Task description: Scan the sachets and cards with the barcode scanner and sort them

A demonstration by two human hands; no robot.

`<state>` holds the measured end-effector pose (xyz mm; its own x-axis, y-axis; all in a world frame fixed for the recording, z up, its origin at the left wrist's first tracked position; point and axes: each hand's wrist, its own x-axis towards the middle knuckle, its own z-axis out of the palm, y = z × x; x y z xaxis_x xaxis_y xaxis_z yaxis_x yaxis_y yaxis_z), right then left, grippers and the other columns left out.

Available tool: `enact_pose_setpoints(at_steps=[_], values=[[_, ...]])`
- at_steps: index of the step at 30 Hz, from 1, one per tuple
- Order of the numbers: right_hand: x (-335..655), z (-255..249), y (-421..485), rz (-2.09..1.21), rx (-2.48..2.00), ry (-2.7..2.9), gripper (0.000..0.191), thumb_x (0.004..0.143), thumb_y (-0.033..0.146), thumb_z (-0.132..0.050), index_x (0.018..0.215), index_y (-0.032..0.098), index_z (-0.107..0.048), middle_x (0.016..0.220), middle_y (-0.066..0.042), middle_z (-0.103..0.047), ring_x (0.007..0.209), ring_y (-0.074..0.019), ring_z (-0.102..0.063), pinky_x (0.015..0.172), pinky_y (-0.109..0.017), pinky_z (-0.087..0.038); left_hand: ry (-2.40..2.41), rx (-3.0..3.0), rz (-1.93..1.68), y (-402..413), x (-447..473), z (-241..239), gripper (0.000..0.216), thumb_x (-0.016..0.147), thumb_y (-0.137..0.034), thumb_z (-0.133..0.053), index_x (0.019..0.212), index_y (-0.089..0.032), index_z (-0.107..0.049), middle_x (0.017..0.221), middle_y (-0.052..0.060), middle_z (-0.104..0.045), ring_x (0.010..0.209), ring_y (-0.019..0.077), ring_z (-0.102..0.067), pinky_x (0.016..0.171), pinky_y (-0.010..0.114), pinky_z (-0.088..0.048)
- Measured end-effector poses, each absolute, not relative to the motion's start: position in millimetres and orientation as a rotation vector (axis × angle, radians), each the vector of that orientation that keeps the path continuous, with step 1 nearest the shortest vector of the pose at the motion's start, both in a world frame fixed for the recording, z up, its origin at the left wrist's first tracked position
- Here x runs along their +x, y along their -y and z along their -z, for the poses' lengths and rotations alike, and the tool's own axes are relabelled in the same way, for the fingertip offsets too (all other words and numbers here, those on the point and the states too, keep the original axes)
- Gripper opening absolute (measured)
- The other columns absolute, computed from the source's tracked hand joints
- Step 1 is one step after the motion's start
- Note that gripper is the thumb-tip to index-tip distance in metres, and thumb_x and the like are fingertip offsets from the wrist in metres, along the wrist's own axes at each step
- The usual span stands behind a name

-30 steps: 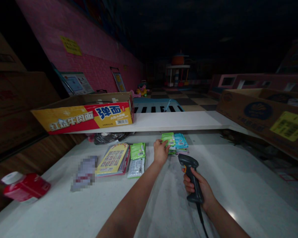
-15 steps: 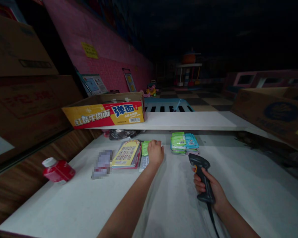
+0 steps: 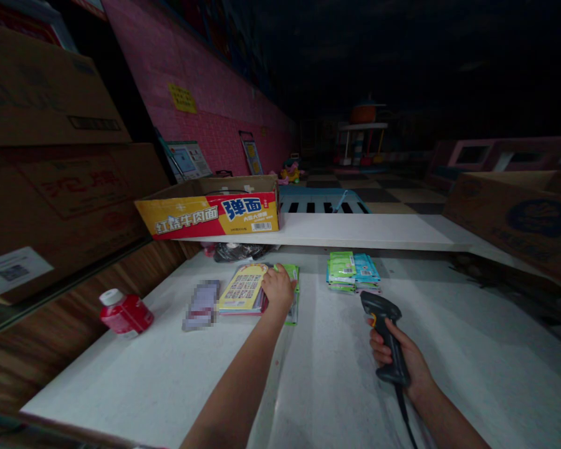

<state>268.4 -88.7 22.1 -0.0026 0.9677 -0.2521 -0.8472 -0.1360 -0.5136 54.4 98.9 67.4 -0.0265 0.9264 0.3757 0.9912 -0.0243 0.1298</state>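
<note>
My right hand (image 3: 404, 358) is wrapped around the handle of a black barcode scanner (image 3: 388, 340), its cable trailing down towards me. My left hand (image 3: 279, 288) is over the right edge of a stack of booklets (image 3: 243, 288) with a yellow cover, fingers slightly apart and bent. Beneath and beside that hand lie green packets (image 3: 290, 274), partly covered by it. Further right, a pile of green packets (image 3: 341, 265) sits against blue packets (image 3: 365, 268), just beyond the scanner's head.
On the left of the white counter (image 3: 159, 380) are a red bottle (image 3: 127, 313) with a white cap and a blurred flat item (image 3: 202, 305). A raised shelf (image 3: 355, 229) carries a noodle carton (image 3: 215, 212) and a brown box (image 3: 518, 209). Large cartons (image 3: 65, 199) are stacked at left.
My left hand has shifted left, from the green packets onto the booklet edge, uncovering packets on its right. The right hand still holds the scanner. The view has turned slightly left.
</note>
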Motion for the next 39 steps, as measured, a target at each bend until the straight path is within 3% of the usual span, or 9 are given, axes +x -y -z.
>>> enact_pose_setpoints(at_steps=[3, 6, 9, 11, 15, 20, 30, 39], values=[[268, -24, 89, -1.578, -0.665, 0.269, 0.032, 0.071, 0.037, -0.078, 0.089, 0.015, -0.064, 0.057, 0.005, -0.048, 0.04, -0.003, -0.036, 0.034, -0.012, -0.031, 2.14, -2.155, 0.892, -107, 50, -66, 0.053, 0.074, -0.024, -0.07, 0.121, -0.011, -0.049, 0.11, 0.02, -0.058, 0.092, 0.0277, -0.062, 0.075, 0.035, -0.046], [269, -24, 90, -1.571, -0.685, 0.284, 0.034, 0.071, 0.038, -0.078, 0.089, 0.014, -0.063, 0.057, 0.004, -0.047, 0.04, -0.0034, -0.036, 0.034, -0.013, -0.031, 2.178, -2.27, 1.294, -110, 39, -59, 0.031, 0.071, -0.015, -0.067, 0.1, -0.015, -0.055, 0.081, 0.006, -0.062, 0.071, 0.0192, -0.061, 0.066, 0.029, -0.045], [270, -23, 90, -1.573, -0.677, 0.27, 0.034, 0.07, 0.037, -0.079, 0.089, 0.013, -0.065, 0.058, 0.004, -0.048, 0.04, -0.0036, -0.036, 0.034, -0.013, -0.031, 2.141, -2.33, 1.476, -95, 26, -43, 0.012, 0.072, -0.02, -0.064, 0.072, -0.018, -0.053, 0.057, -0.004, -0.05, 0.055, 0.0141, -0.052, 0.057, 0.025, -0.039], [270, -23, 90, -1.574, -0.672, 0.268, 0.034, 0.069, 0.036, -0.08, 0.089, 0.013, -0.066, 0.057, 0.004, -0.049, 0.04, -0.0036, -0.037, 0.034, -0.013, -0.032, 2.034, -2.391, 1.716, -77, 18, -30, 0.022, 0.076, -0.026, -0.059, 0.061, -0.019, -0.046, 0.054, -0.004, -0.045, 0.053, 0.0126, -0.046, 0.054, 0.024, -0.035], [266, -23, 96, -1.587, -0.712, 0.331, 0.031, 0.073, 0.038, -0.076, 0.089, 0.014, -0.067, 0.056, 0.004, -0.049, 0.038, -0.003, -0.035, 0.033, -0.013, -0.03, 1.851, -2.35, 2.082, -43, 11, -13, 0.019, 0.084, -0.035, -0.05, 0.074, -0.019, -0.05, 0.067, 0.0, -0.053, 0.064, 0.0152, -0.05, 0.059, 0.026, -0.039], [256, -28, 109, -1.489, -0.878, 0.45, 0.037, 0.077, 0.043, -0.071, 0.099, 0.014, -0.067, 0.057, 0.003, -0.053, 0.039, -0.0051, -0.039, 0.033, -0.015, -0.033, 1.806, -2.398, 2.113, -33, 12, -12, 0.016, 0.088, -0.033, -0.043, 0.077, -0.021, -0.045, 0.072, 0.0, -0.053, 0.068, 0.0157, -0.051, 0.064, 0.027, -0.04], [200, -54, 124, -1.371, -1.296, 0.831, 0.045, 0.071, 0.048, -0.075, 0.101, 0.019, -0.059, 0.053, 0.004, -0.057, 0.034, -0.0102, -0.047, 0.029, -0.02, -0.038, 1.897, -2.4, 2.069, -32, 11, -12, 0.012, 0.087, -0.029, -0.042, 0.078, -0.021, -0.043, 0.072, 0.0, -0.052, 0.068, 0.0157, -0.051, 0.065, 0.027, -0.038], [178, -75, 135, -1.285, -1.404, 0.89, 0.04, 0.072, 0.053, -0.071, 0.089, 0.021, -0.055, 0.053, 0.007, -0.054, 0.034, -0.0093, -0.047, 0.029, -0.02, -0.038, 1.914, -2.385, 2.024, -30, 11, -18, 0.011, 0.087, -0.022, -0.043, 0.076, -0.021, -0.044, 0.07, -0.001, -0.052, 0.066, 0.0153, -0.05, 0.062, 0.027, -0.037]])
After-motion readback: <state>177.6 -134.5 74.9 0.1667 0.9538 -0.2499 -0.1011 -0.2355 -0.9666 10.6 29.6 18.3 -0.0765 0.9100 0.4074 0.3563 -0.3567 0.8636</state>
